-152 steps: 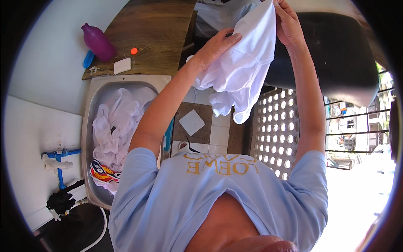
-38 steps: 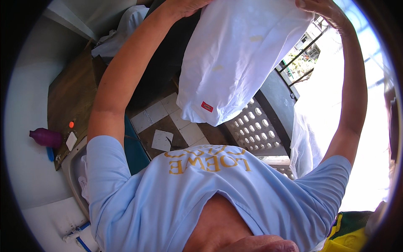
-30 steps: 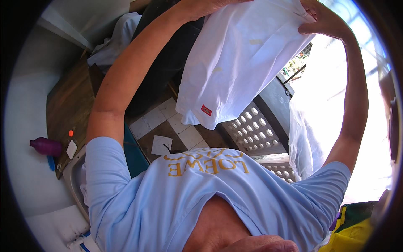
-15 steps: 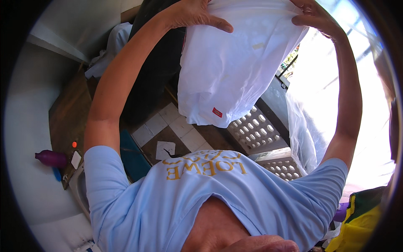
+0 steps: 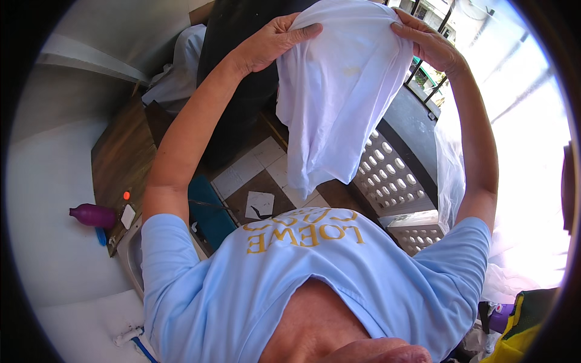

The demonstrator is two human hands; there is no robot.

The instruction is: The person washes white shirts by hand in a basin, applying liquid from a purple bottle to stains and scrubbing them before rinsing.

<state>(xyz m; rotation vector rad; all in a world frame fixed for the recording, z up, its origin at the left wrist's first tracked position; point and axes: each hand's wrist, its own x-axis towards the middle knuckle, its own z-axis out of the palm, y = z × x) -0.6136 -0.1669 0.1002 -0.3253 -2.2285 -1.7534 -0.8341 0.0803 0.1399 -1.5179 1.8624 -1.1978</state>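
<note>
White garment now bunched narrower, hanging between both raised hands

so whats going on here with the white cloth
A person in a light blue t-shirt holds a white garment up at arm's length with both hands. The left hand and the right hand each grip its top edge, and the cloth hangs loose below them over a tiled floor. A perforated white wall stands behind it. Off to the left, a purple bottle lies on a wooden surface.
</note>
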